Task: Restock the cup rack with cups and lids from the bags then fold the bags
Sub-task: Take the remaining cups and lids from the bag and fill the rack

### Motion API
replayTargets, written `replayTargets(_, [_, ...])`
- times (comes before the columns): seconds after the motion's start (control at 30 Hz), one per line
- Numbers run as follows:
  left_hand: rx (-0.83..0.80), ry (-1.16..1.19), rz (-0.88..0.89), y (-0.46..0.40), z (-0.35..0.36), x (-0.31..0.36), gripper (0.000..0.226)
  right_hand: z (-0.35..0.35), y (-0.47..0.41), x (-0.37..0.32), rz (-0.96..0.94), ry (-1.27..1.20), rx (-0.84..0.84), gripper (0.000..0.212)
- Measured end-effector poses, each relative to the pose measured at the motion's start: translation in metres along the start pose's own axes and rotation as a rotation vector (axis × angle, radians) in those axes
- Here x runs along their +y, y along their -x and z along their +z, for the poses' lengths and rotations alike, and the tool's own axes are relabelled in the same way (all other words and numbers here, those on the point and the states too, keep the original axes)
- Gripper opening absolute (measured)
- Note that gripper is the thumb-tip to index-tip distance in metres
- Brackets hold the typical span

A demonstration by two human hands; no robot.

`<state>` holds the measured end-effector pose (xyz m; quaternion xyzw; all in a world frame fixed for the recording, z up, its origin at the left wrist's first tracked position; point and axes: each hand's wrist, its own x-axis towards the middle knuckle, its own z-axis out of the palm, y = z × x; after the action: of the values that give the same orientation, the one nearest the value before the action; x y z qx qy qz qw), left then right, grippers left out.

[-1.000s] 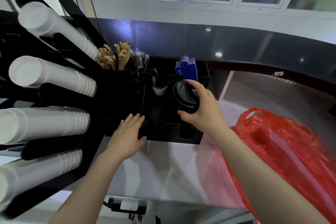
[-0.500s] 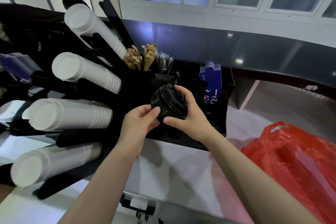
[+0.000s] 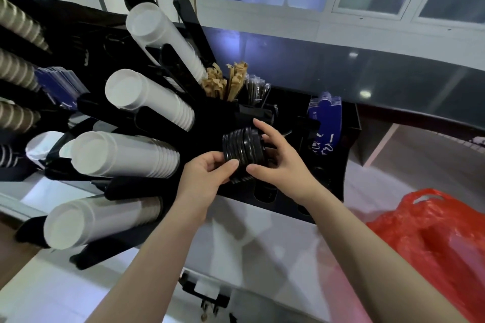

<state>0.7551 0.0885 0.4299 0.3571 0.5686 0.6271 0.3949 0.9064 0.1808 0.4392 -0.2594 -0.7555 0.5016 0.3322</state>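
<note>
A stack of black lids [image 3: 242, 147] lies on its side between both hands, over the black cup rack [image 3: 349, 155]. My left hand [image 3: 204, 178] grips the stack's lower left edge with thumb and fingers. My right hand [image 3: 279, 162] holds its right end, fingers spread over the top. Several rows of white cups [image 3: 123, 155] stick out of the rack's tubes at the left. A red plastic bag [image 3: 433, 241] lies crumpled on the counter at the right.
Brown stir sticks and sugar packets [image 3: 225, 81] and wrapped straws [image 3: 256, 89] stand in the rack's back compartments. Blue sleeves [image 3: 325, 118] fill a right slot. Brown ribbed cups [image 3: 15, 23] stack at far left. The white counter [image 3: 262, 241] runs below.
The lid stack has been lifted out of the right slot and carried left. My left hand came off the rack and took hold of it. The view has shifted left.
</note>
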Motion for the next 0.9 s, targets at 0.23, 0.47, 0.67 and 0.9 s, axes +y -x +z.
replayTargets(0.23, [-0.081, -0.112, 0.064, 0.0, -0.01, 0.005, 0.017, -0.007, -0.003, -0.002, 0.026, 0.025, -0.099, 0.083])
replayTargets(0.47, [-0.118, 0.021, -0.009, 0.0, -0.007, 0.003, 0.021, -0.003, -0.004, -0.005, 0.024, 0.064, -0.08, 0.08])
replayTargets(0.67, [-0.144, 0.081, -0.019, 0.0, -0.008, 0.004, 0.026, 0.003, -0.003, -0.003, -0.023, 0.06, -0.047, 0.081])
replayTargets(0.9, [-0.094, 0.105, -0.03, 0.0, -0.008, 0.001, 0.022, 0.01, -0.007, -0.001, 0.012, 0.116, -0.064, 0.089])
